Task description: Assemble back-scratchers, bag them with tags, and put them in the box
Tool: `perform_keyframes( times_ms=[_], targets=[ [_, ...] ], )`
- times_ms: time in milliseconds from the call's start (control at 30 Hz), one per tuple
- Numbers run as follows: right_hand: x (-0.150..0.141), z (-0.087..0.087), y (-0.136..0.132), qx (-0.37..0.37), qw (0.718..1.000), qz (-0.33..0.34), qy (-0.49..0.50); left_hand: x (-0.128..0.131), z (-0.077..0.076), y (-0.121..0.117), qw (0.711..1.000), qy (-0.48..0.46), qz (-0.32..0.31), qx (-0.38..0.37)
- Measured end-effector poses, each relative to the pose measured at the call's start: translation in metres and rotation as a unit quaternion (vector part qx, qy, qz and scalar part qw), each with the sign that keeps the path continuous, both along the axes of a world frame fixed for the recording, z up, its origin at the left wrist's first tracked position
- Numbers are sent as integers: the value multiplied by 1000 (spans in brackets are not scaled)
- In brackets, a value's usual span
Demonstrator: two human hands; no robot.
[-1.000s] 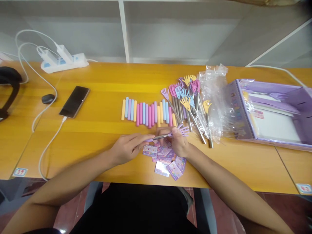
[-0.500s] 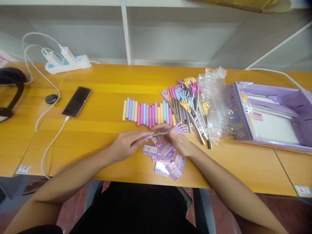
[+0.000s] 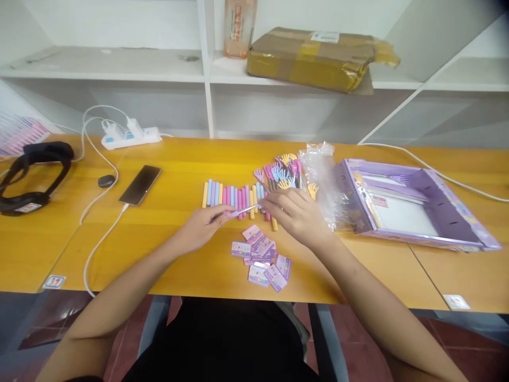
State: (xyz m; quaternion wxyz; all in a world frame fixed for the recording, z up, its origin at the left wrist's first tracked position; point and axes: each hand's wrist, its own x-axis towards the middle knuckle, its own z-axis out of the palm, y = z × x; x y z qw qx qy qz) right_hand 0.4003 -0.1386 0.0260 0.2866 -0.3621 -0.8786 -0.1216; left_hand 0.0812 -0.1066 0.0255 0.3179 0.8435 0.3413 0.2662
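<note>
In the head view, the wooden table has a strip of its surface between its front edge and the scattered cards, and a wider stretch between the phone and the row of coloured tubes. Above the tabletop, near the row, the left hand pinches the handle of a purple-handled stick, while the right hand, fingers drawn together, grips its other end, hiding the tip. At right, beyond crumpled clear bags, an open purple box contains a purple hand-shaped scratcher and a white panel.
</note>
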Motion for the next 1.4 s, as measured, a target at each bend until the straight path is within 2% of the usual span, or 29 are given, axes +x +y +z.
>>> perform_keyframes(
  times_ms=[67, 133, 200, 267, 333, 500, 600, 700, 800, 833, 867, 967, 1033, 1200, 1400],
  targets=[
    [-6, 9, -9, 0, 1000, 12, 2, 0, 10, -8, 999, 23, -17, 19],
    [-11, 15, -18, 2, 1000, 11, 13, 1, 17, -16, 996, 46, -24, 73],
    [-15, 21, -27, 7, 1000, 6, 17, 3, 21, -24, 982, 70, -24, 175],
    [-22, 25, -35, 24, 1000, 1, 9, 7, 23, -30, 953, 89, -23, 288],
    [-30, 29, -42, 45, 999, -7, -4, 12, 25, -35, 926, 92, -20, 367],
    [-44, 38, -53, 83, 994, -61, -42, 19, 35, -36, 891, 122, 4, 438],
    [-9, 41, -57, 122, 984, -118, -50, -2, 41, -26, 878, 146, 25, 454],
    [72, 35, -64, 166, 965, -200, -27, -53, 44, -7, 875, 150, 71, 456],
    [158, 18, -74, 250, 933, -258, -22, -109, 42, 10, 863, 154, 131, 463],
    [179, 10, -78, 244, 930, -273, -25, -123, 39, 13, 875, 185, 119, 432],
    [194, 2, -81, 208, 939, -270, -39, -134, 35, 15, 884, 200, 104, 410],
    [209, -16, -90, 148, 947, -277, -66, -143, 23, 13, 899, 224, 85, 366],
    [209, -23, -96, 153, 940, -298, -72, -140, 16, 8, 905, 220, 82, 355],
    [221, -30, -112, 161, 916, -365, -45, -144, 8, -3, 931, 178, 48, 316],
    [228, -35, -123, 71, 916, -393, -42, -155, 5, -6, 930, 147, 51, 333]
  ],
)
